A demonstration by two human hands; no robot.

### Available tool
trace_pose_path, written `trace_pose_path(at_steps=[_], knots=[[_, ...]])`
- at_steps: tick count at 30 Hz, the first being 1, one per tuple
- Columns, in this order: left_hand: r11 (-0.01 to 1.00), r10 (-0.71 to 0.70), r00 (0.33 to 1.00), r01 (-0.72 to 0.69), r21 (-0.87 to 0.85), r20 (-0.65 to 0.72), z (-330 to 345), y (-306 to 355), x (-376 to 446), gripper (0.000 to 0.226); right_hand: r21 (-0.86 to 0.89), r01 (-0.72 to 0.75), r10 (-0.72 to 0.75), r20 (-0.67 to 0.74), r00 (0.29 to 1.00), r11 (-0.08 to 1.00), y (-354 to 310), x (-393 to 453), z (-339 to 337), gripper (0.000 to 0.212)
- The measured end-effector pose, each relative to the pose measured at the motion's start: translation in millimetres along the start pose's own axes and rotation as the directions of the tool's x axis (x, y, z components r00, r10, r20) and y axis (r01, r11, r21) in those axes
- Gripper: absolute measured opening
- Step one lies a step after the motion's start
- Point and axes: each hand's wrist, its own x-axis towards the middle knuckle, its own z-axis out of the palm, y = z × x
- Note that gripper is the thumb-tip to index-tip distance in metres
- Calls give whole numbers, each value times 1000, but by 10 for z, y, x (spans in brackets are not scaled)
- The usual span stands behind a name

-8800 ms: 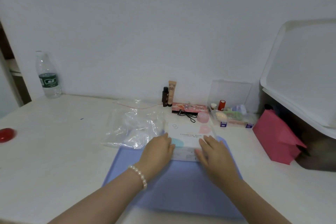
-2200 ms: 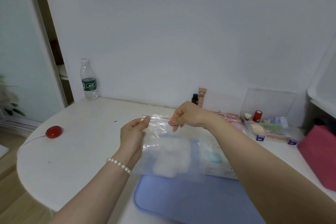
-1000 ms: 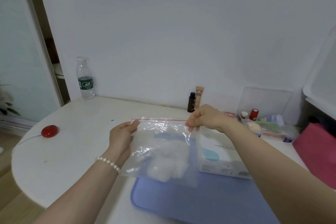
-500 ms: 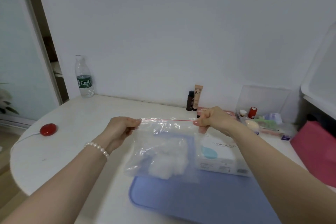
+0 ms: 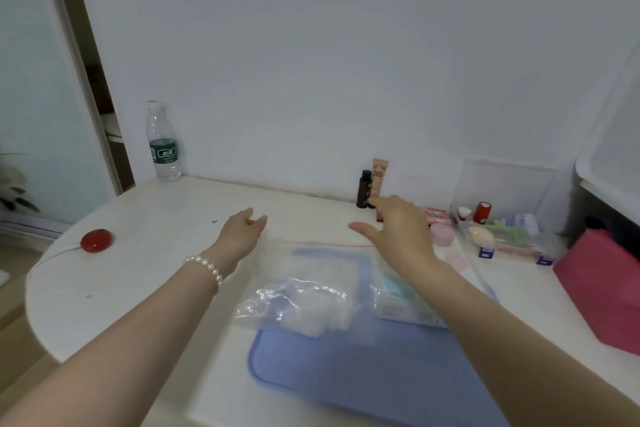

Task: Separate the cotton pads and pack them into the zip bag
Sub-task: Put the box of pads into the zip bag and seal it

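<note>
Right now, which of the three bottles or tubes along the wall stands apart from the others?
The water bottle, alone at far left; the dark bottle and BB tube stand together.

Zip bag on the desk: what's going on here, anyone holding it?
Nobody holds it. The zip bag lies flat, partly on the blue mat and the cotton pad box, with white cotton pads bunched inside at its near end. The person's left hand and right hand hover open above the bag's red-striped top edge, gripping nothing. Packing looks done.
</note>
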Motion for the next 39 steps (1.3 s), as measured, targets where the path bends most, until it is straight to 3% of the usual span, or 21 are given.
trace_pose_path(at_steps=[1, 2, 4, 6, 8, 10, 12, 16, 21, 24, 27, 29, 31, 33, 36, 39], knots=[[997, 1, 1000, -2, 78, 18, 25, -39, 12, 59, -43, 161, -163, -55, 985, 986, -124, -98, 6, 37], [982, 60, 998, -60, 182, 5, 46, -63, -5, 65, -85, 285, -283, 36, 958, 955, -275, -216, 0, 32], [876, 342, 940, -315, 366, -8, 51, -63, -125, 54, -137, 386, -305, 402, 863, 912, -492, -493, 60, 34], [727, 533, 827, -555, 403, 178, 24, -15, -340, 41, -199, 446, -264, 576, 773, 873, -521, -711, 178, 38], [623, 504, 746, -663, 415, 436, 4, 5, -556, 61, -246, 463, -225, 626, 746, 851, -467, -831, 312, 50], [460, 343, 683, -721, 519, 645, -17, -98, -679, 82, -287, 473, -169, 682, 712, 833, -423, -875, 398, 73], [336, 200, 659, -741, 581, 725, -47, -250, -716, 92, -320, 476, -139, 695, 706, 819, -391, -880, 450, 86], [278, 130, 664, -737, 616, 736, -53, -458, -704, 85, -359, 468, -148, 646, 749, 807, -321, -879, 548, 90], [349, 205, 690, -715, 606, 695, -41, -446, -664, 96, -231, 334, -159, 553, 818, 914, -361, -817, 536, 62], [605, 255, 766, -603, 521, 590, -184, -303, -601, 94, 36, 61, -70, 612, 788, 998, -314, -511, 282, 48], [888, 275, 822, -416, 196, 499, -344, -154, -509, 76, 252, -89, -82, 596, 799, 964, -219, -58, 64, 25], [952, 288, 834, -301, -50, 470, -410, -119, -439, 77, 434, -267, -39, 579, 815, 861, -185, 152, -56, 20], [957, 289, 854, -239, -167, 432, -372, -100, -395, 87, 582, -408, 29, 549, 835, 703, -118, 337, -117, 21], [955, 264, 883, -183, -232, 389, -253, -108, -337, 83, 697, -521, 117, 540, 833, 493, -35, 481, -32, 18], [922, 157, 929, -16, -387, 335, -70, -134, -229, 61, 742, -649, 304, 587, 750, 169, 80, 609, 200, 13], [884, 90, 920, 102, -455, 381, 12, -121, -163, 66, 720, -694, 425, 627, 653, 5, 186, 616, 384, 22]])
